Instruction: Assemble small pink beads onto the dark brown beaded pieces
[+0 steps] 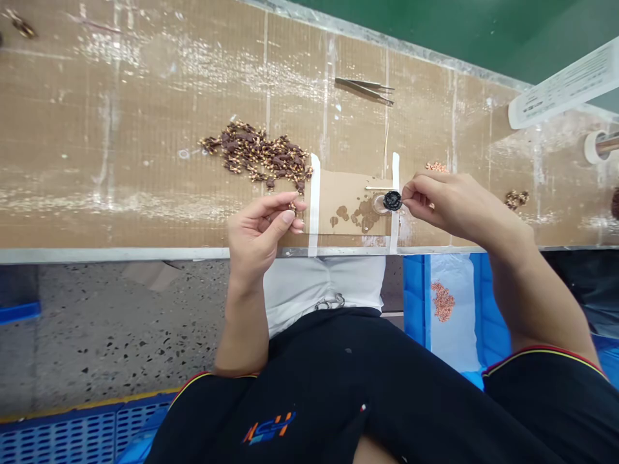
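Note:
Near the table's front edge, my left hand (267,227) pinches a small brown-and-gold part (293,207) between thumb and fingertips. Just behind it lies a loose pile of similar brown pieces with pale gold ends (264,154). My right hand (447,203) has its thumb and forefinger closed at the edge of a round black cap (392,200). That cap overlaps a small clear round container (379,203), which stands on a cardboard sheet (338,187) with wet brown spots. A cotton swab (380,188) lies just behind the container.
Tweezers (365,89) and a thin stick (386,151) lie farther back. Small copper-coloured pieces (436,167) and a little brown-gold cluster (516,199) are at the right. A white bottle (565,87) leans in at the back right. Below the table, a blue bin (416,296) holds copper-coloured pieces.

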A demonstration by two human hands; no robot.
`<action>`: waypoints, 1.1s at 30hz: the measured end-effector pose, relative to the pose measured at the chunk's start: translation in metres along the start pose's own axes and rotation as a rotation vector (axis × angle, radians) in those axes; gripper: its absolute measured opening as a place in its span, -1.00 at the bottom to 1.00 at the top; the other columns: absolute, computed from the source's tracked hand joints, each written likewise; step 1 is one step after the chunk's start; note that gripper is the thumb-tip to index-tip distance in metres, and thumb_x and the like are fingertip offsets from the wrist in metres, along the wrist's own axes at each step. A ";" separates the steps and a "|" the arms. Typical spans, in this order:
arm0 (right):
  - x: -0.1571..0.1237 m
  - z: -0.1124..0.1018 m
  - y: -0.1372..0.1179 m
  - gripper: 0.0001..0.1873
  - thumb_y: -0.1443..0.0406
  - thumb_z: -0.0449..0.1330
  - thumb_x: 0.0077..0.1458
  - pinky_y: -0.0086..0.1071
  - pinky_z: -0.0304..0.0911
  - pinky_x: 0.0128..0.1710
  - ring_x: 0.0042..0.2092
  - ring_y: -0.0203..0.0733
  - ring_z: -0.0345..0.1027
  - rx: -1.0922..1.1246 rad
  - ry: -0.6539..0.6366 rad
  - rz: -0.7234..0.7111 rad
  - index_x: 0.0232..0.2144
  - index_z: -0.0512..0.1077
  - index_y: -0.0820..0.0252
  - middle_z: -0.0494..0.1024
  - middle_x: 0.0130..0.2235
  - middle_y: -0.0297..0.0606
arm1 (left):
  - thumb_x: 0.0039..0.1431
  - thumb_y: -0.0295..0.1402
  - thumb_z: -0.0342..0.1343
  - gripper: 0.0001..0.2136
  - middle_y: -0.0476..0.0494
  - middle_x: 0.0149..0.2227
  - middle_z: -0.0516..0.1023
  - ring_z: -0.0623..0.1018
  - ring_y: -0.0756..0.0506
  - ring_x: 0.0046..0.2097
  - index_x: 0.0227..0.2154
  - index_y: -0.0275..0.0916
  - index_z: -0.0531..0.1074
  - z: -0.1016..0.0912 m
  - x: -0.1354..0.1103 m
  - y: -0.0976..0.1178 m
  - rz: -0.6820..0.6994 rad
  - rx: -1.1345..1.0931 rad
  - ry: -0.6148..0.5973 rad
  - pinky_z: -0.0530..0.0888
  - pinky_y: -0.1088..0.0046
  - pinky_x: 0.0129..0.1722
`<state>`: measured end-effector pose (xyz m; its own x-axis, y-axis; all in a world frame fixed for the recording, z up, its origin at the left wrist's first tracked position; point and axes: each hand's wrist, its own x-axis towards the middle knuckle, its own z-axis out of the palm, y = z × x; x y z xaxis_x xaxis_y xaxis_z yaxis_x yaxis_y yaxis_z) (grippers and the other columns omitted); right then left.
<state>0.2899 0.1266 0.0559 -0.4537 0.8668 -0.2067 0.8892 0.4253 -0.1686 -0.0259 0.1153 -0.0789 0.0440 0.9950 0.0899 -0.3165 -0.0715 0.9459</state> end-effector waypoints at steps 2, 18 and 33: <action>0.002 0.001 0.000 -0.79 0.32 0.05 0.38 -0.26 0.13 -0.34 -0.39 -0.16 0.28 -0.021 0.003 0.012 -0.36 0.33 0.05 0.52 -0.35 -0.23 | 0.22 -0.19 0.50 -0.76 -0.12 -0.22 0.81 0.68 0.04 -0.42 -0.09 -0.09 0.75 0.001 0.000 0.001 0.000 -0.009 -0.012 0.69 0.54 -0.37; 0.018 0.002 -0.004 -0.72 0.30 0.03 0.39 -0.21 -0.05 -0.42 -0.43 -0.12 0.27 -0.178 -0.036 0.011 -0.35 0.47 0.08 0.56 -0.35 -0.16 | 0.17 -0.11 0.51 -0.70 -0.11 -0.25 0.79 0.64 0.02 -0.44 -0.11 -0.12 0.74 0.002 -0.001 0.002 -0.048 0.006 0.022 0.69 0.47 -0.40; 0.023 -0.007 -0.007 -0.68 0.26 0.03 0.41 -0.21 -0.19 -0.42 -0.48 -0.19 0.08 -0.090 -0.072 -0.009 -0.43 0.38 0.07 0.47 -0.42 -0.23 | 0.15 -0.08 0.52 -0.68 -0.12 -0.24 0.78 0.65 0.00 -0.43 -0.12 -0.12 0.73 0.005 -0.001 0.004 -0.065 -0.015 0.016 0.70 0.42 -0.40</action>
<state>0.2737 0.1456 0.0588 -0.4619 0.8434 -0.2744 0.8853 0.4572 -0.0846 -0.0225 0.1135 -0.0741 0.0494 0.9985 0.0230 -0.3278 -0.0055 0.9447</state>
